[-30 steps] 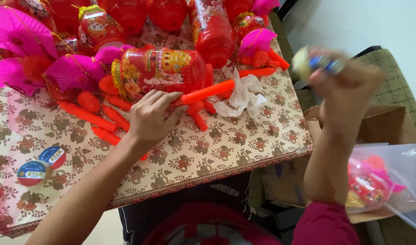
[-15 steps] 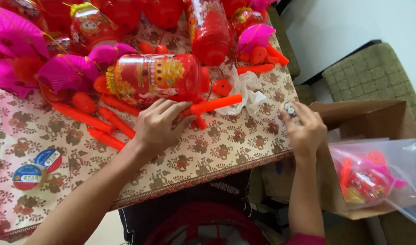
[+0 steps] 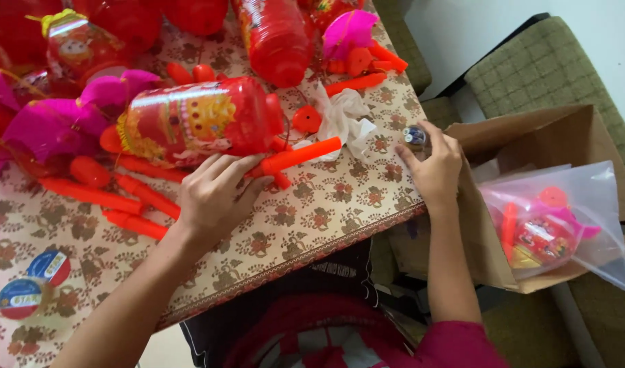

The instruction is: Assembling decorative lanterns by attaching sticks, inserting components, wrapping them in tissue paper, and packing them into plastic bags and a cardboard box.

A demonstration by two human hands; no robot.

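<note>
The right hand (image 3: 435, 170) covers most of a small round object (image 3: 414, 136), too small to identify. The lanterns (image 3: 189, 13) along the top edge are cut off.

Table: we saw a table (image 3: 312, 218) under a patterned floral cloth.
On it, centre: a red lantern (image 3: 196, 123) lay on its side, orange sticks (image 3: 121, 201) beside it.
Near edge: two round discs (image 3: 33, 286).
Right: white tissue (image 3: 343, 119).
</note>
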